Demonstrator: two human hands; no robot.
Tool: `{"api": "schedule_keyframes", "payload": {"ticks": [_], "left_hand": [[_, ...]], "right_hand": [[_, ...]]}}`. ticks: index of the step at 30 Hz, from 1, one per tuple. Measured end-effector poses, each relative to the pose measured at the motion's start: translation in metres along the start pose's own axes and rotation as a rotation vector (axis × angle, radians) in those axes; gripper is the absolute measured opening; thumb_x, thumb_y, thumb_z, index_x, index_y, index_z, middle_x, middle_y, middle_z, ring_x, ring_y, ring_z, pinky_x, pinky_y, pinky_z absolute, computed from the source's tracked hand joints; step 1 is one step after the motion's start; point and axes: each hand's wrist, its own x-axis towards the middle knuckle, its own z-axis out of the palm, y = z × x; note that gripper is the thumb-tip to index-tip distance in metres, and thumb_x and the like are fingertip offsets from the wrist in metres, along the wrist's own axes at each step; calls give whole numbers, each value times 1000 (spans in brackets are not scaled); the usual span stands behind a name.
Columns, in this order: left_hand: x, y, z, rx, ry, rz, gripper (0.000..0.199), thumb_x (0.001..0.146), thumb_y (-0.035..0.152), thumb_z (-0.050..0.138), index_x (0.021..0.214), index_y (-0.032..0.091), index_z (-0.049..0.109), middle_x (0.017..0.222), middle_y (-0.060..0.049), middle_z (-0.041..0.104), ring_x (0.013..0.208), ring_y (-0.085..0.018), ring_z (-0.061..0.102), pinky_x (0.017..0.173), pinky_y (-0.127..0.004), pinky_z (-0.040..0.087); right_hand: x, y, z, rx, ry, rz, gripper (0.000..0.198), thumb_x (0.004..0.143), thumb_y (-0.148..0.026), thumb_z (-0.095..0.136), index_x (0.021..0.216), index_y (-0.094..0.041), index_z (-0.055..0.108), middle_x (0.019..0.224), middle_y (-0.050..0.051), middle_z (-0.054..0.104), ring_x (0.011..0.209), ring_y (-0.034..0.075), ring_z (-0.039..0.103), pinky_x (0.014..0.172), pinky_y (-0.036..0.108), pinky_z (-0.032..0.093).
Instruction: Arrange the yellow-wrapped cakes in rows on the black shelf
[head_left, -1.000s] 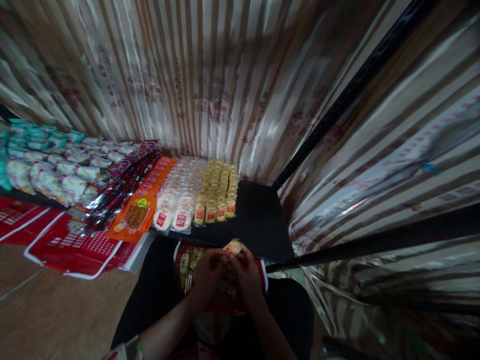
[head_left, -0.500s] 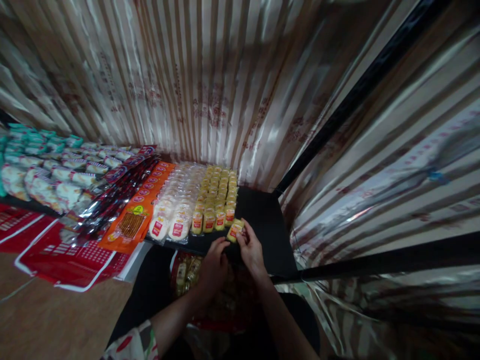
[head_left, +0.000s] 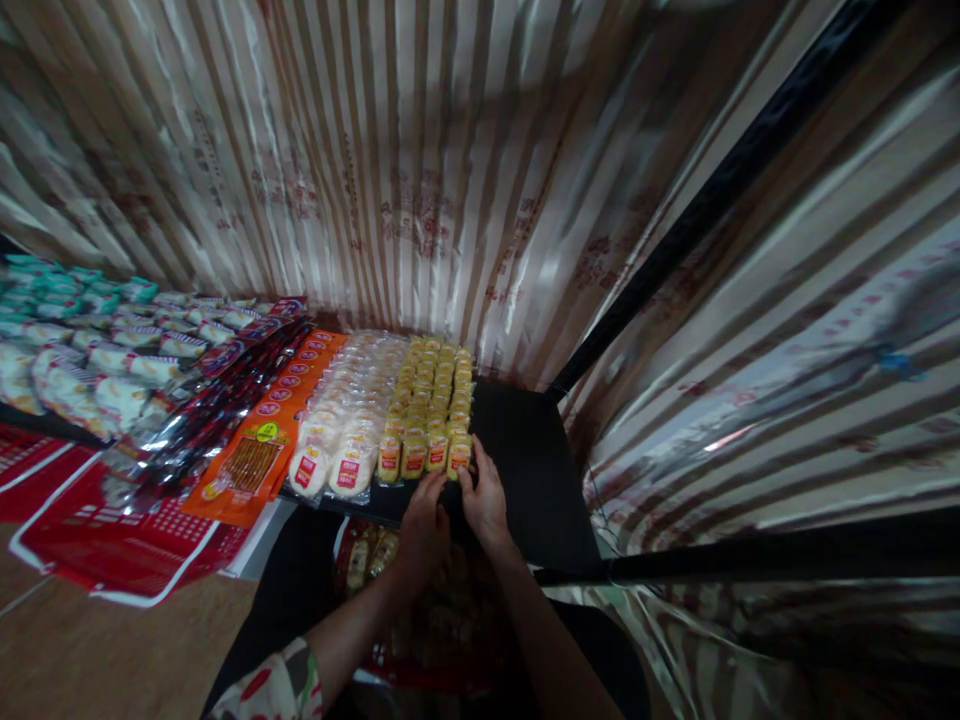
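A yellow snack packet [head_left: 459, 456] with a red-and-orange label is steadied at the front of the rightmost of four rows of matching yellow packets [head_left: 426, 385], laid out on a black shelf [head_left: 529, 470]. Its right edge and lower corner are met by the right hand [head_left: 486, 500], the fingers held close together and the thumb set apart below; whether the packet is pinched cannot be told. Near its lower edge, the fingertips of the left hand [head_left: 424, 528] are bunched at the shelf's front, their exact contact hidden in the dim light. To the left, two rows of round white crackers [head_left: 349, 415] in clear wrap are ranged beside an orange bag of stick snacks [head_left: 262, 435], dark glossy packets [head_left: 217, 405], white packets [head_left: 127, 350] and teal packets [head_left: 67, 290]. Red baskets [head_left: 142, 535] with white handles are seen under the shelf, and more wrapped pieces [head_left: 382, 548] are held in a red container below the hands. The scene is backed by a striped curtain [head_left: 420, 150].
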Motion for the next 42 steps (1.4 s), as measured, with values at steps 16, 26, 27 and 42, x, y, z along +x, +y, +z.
{"api": "schedule_keyframes", "payload": {"ticks": [16,26,27,42], "left_hand": [[21,-7,-4,506,-125,468,42,83,10,38,123,11,50,128,-10,54,124,-20,43,103,-37,37],[23,-22,3,789,-246,548,53,84,17,36,136,6,35,141,-9,41,134,-19,28,109,-34,28],[23,-23,3,797,-247,549,53,84,17,36,136,6,35,142,-9,40,134,-18,28,109,-34,27],[22,-21,6,847,-174,576,54,82,20,40,136,13,38,141,-7,41,134,-21,30,108,-40,29]], "right_hand": [[-3,8,4,-2,-3,-75,51,81,-24,42,132,-20,46,132,8,51,121,22,45,104,44,34],[16,14,3,601,60,390,66,79,-53,48,134,-18,41,140,8,43,128,20,40,108,37,31],[20,13,5,630,62,403,66,79,-57,46,132,-17,44,139,8,44,128,20,40,108,37,31],[50,6,21,798,76,384,70,81,-66,36,131,-18,46,138,5,46,127,19,42,107,36,33]]}}
